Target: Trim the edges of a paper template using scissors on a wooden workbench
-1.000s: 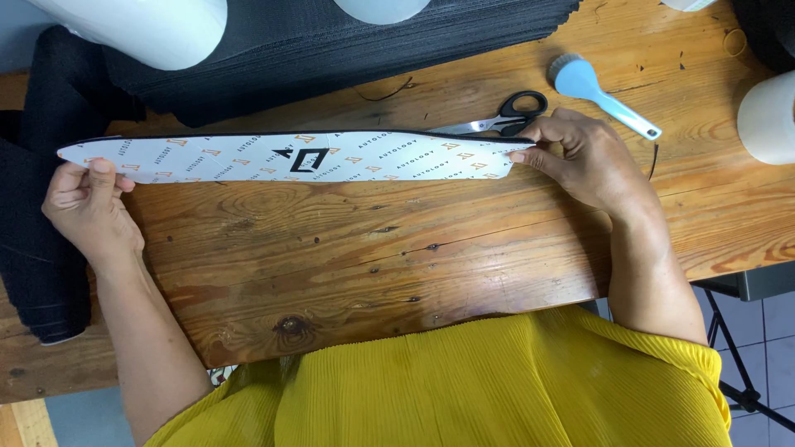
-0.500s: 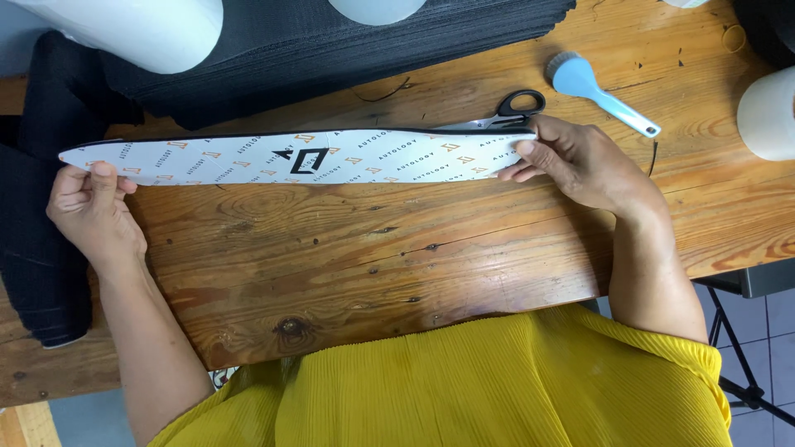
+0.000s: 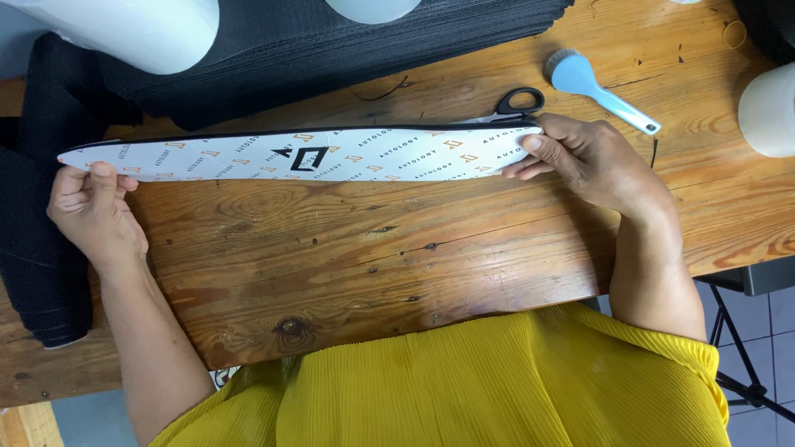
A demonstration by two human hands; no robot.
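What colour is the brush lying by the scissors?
Light blue brush, seen in the head view.

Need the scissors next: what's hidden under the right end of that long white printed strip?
Black scissors: their handles show just past the white strip, near the right hand. The blades are covered by the strip, so their state is unseen.

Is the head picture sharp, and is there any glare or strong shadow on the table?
Head view: sharp overall, no motion blur on the left hand or right hand; light is soft and even; the white strip casts a faint shadow on the wooden table; the white rolls at the top edge look slightly overexposed.
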